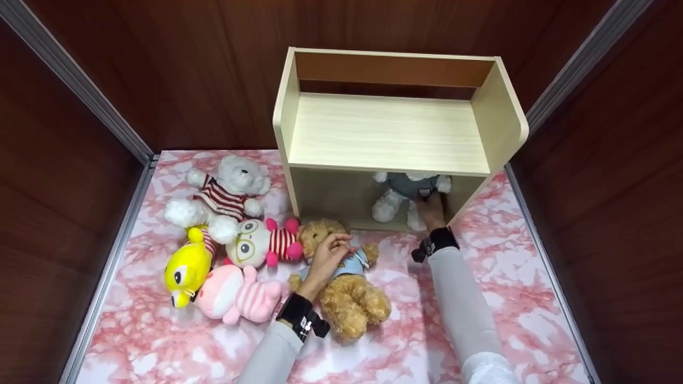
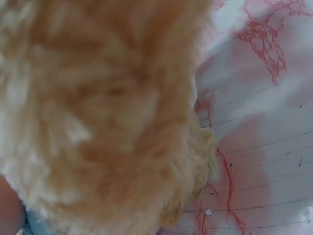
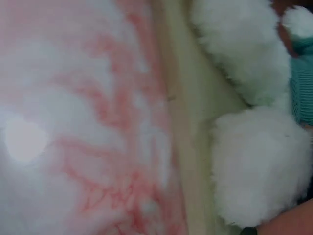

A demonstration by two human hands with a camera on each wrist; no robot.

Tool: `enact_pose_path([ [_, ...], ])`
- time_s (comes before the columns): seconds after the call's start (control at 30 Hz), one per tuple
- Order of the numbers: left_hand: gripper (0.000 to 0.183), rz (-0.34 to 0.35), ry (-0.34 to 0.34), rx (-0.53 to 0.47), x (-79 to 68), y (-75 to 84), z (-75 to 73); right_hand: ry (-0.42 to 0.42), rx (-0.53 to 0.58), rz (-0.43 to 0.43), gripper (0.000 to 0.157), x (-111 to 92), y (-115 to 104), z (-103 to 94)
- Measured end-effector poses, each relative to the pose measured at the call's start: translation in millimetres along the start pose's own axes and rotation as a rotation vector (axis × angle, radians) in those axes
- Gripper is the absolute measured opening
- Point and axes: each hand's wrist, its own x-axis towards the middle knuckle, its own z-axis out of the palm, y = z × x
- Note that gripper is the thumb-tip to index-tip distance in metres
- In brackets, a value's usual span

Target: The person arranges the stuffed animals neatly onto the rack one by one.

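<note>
A white teddy bear in a grey-green sweater (image 1: pixel 408 186) sits in the lower compartment of the shelf, its head mostly hidden by the middle board. My right hand (image 1: pixel 431 209) reaches in and touches its sweater; cannot tell whether the fingers grip it. In the right wrist view its white foot (image 3: pixel 261 166) is close to the shelf's front edge. My left hand (image 1: pixel 328 258) is over a brown teddy bear (image 1: pixel 355 304) in a light blue top, fingers loosely bent near its head and chest. Its brown fur (image 2: pixel 107 112) fills much of the left wrist view.
A pale wooden shelf (image 1: pixel 389 133) stands against the back wall. Left of the brown bear lie a white bear in a striped sweater (image 1: pixel 243 176), a doll with glasses (image 1: pixel 253 242), a yellow toy (image 1: pixel 189 266) and a pink toy (image 1: pixel 240 298). Dark panels enclose the pink-marbled surface (image 1: pixel 512 298).
</note>
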Motion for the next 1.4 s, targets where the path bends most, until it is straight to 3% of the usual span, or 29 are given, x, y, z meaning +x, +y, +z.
enact_pose_path([
  [0.2, 0.025, -0.016, 0.000, -0.001, 0.4, -1.3, 1.4, 0.019, -0.102, -0.034, 0.052, -2.4, 3.3, -0.4],
  [0.33, 0.024, -0.017, 0.005, -0.019, 0.4, -1.7, 3.0, 0.061, -0.172, -0.104, 0.055, -6.3, 6.7, -1.2],
  [0.6, 0.028, 0.045, 0.007, -0.108, -5.0, 9.6, 6.7, 0.130, -0.459, -0.159, 0.061, -36.2, -7.6, -7.7],
  [0.8, 0.031, 0.136, 0.067, -0.067, -10.6, 19.3, -9.5, 0.158, -0.455, -0.267, 0.067, -63.7, -18.7, -9.9],
  [1.0, 0.029, 0.222, 0.302, 0.155, -11.4, 34.2, -25.9, 0.157, -0.400, -0.319, 0.071, -83.4, -21.9, -13.0],
  [1.13, 0.031, 0.214, 0.424, 0.299, -8.0, 33.8, -31.0, 0.156, -0.371, -0.343, 0.070, -94.0, -23.2, -12.5],
  [1.27, 0.036, 0.150, 0.456, 0.399, -5.0, 28.4, -35.9, 0.122, -0.331, -0.352, 0.068, -101.0, -24.6, -8.4],
  [1.4, 0.052, 0.067, 0.408, 0.527, -3.0, 29.7, -37.9, 0.072, -0.301, -0.314, 0.067, -106.3, -27.6, -6.2],
])
